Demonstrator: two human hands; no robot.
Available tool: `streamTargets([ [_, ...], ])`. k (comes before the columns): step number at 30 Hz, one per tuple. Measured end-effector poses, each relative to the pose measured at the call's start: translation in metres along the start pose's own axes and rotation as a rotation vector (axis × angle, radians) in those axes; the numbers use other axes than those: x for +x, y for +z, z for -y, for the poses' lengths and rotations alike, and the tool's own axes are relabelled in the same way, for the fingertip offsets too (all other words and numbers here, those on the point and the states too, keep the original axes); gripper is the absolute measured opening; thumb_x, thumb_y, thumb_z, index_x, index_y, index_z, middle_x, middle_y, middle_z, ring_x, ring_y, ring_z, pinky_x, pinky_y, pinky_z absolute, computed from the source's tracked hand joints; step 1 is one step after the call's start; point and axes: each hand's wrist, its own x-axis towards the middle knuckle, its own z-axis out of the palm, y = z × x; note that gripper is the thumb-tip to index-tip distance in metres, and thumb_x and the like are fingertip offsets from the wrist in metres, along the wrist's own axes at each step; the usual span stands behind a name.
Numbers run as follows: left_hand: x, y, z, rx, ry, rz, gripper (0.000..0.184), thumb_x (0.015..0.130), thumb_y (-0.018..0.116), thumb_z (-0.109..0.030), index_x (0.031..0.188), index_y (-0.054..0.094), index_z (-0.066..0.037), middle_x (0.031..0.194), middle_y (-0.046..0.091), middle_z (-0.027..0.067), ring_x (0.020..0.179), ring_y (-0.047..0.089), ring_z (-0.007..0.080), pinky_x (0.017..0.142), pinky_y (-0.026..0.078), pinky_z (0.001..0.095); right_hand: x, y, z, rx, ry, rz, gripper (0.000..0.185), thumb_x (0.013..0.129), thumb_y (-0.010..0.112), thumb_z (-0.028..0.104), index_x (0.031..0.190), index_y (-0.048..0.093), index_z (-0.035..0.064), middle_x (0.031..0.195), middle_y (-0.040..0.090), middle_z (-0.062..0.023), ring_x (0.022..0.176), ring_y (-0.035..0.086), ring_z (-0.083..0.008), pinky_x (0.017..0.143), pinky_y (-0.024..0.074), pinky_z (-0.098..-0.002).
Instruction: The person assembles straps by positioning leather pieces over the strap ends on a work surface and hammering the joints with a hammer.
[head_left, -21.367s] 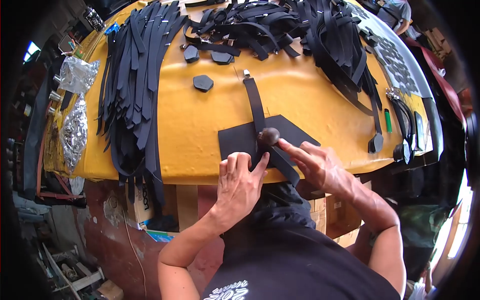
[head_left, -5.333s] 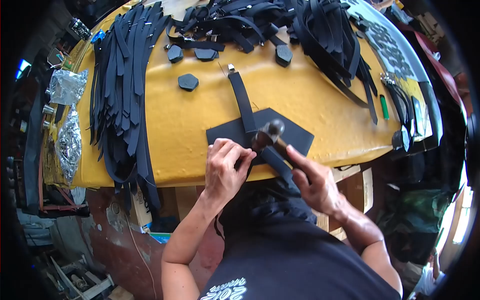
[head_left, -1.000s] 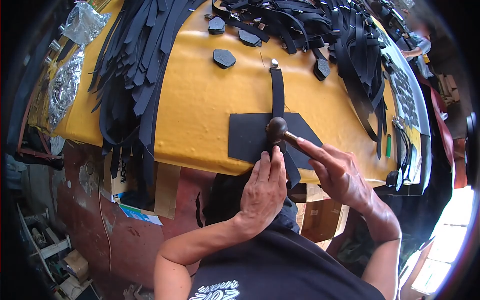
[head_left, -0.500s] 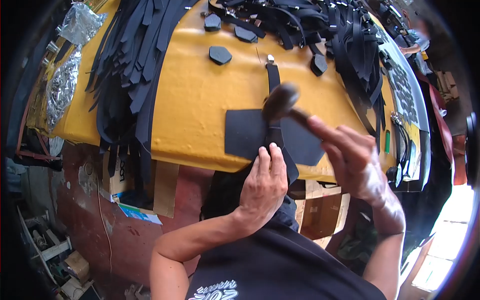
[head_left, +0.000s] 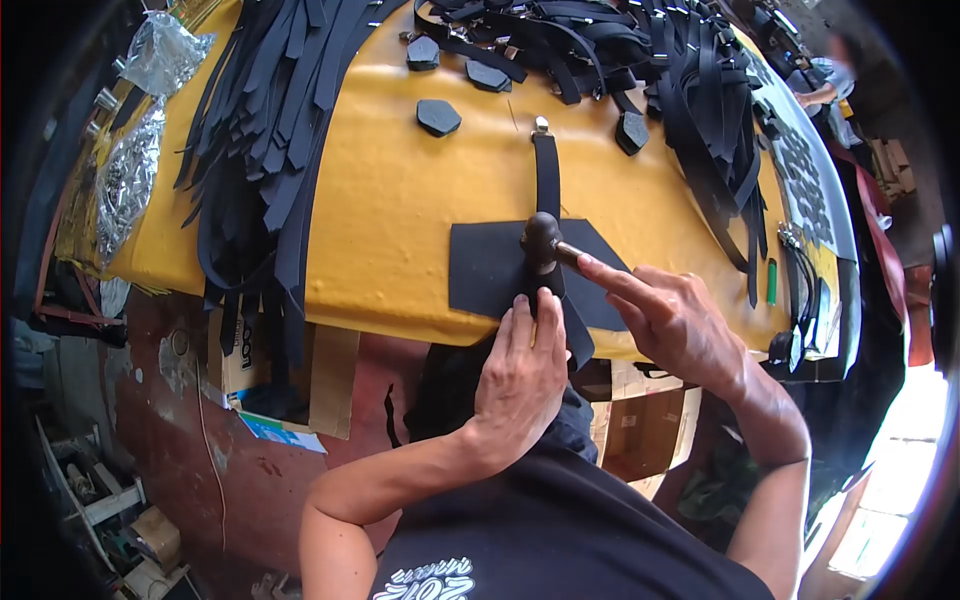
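Note:
My right hand (head_left: 690, 320) is closed round the handle of a hammer (head_left: 541, 232), with the forefinger stretched along it. The hammer's dark head is down on a black strap (head_left: 547, 180), over a flat black pad (head_left: 486, 262) at the table's near edge. From the pad the strap runs away from me to a shiny metal clip (head_left: 541, 125) at its far end. My left hand (head_left: 522, 365) lies with its fingers stretched out, fingertips on the strap just on the near side of the hammer head. What lies directly under the head is hidden.
Many black straps (head_left: 270, 120) hang over the yellow-covered table (head_left: 380, 220) on the left. More straps with clips (head_left: 590, 45) are heaped at the back and right. Several dark angular blocks (head_left: 438, 117) lie behind the pad. At far right another person (head_left: 832, 85) is visible.
The hammer has come down from above the strap onto it, and my right hand has dropped with it. My left hand has stayed almost in place.

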Motion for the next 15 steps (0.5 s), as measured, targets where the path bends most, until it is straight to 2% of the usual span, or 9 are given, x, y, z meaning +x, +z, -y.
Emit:
streamTargets([
  [5,-0.011,0.000,-0.010,0.041,-0.023,0.046,0.074,0.087,0.076,-0.032,0.144,0.048,0.006,0.150,0.048,0.0209,0.130,0.054,0.0390,0.111,0.046,0.0425,0.001,-0.001,0.003,-0.016,0.007,0.036,0.054,0.092,0.067,0.001,0.144,0.059,0.0156,0.073,0.062,-0.0142,0.062,0.061,-0.0327,0.060,0.0486,-0.0435],
  [11,-0.011,0.001,-0.012,0.175,-0.008,0.084,0.074,0.088,0.074,-0.035,0.144,0.050,0.006,0.151,0.050,0.0191,0.131,0.054,0.0364,0.113,0.043,0.0405,-0.001,-0.022,0.006,0.083,-0.071,-0.111,0.053,0.092,0.067,-0.001,0.143,0.059,0.0101,0.081,0.066,-0.0188,0.064,0.062,-0.0346,0.061,0.0496,-0.0429],
  [12,-0.011,0.002,-0.012,0.173,-0.008,0.087,0.073,0.088,0.074,-0.034,0.144,0.050,0.006,0.151,0.050,0.0192,0.131,0.054,0.0360,0.113,0.043,0.0405,-0.003,-0.024,0.007,0.104,-0.084,-0.145,0.057,0.090,0.067,-0.003,0.144,0.059,0.0126,0.075,0.063,-0.0166,0.061,0.060,-0.0336,0.059,0.0481,-0.0429],
  [15,-0.012,0.001,-0.011,0.159,-0.001,0.095,0.071,0.089,0.073,-0.033,0.143,0.051,0.006,0.153,0.048,0.0195,0.131,0.054,0.0349,0.114,0.042,0.0405,-0.005,-0.006,0.000,0.094,-0.059,0.064,0.060,0.089,0.067,-0.004,0.145,0.059,0.0159,0.070,0.058,-0.0133,0.058,0.057,-0.0316,0.056,0.0465,-0.0421],
])
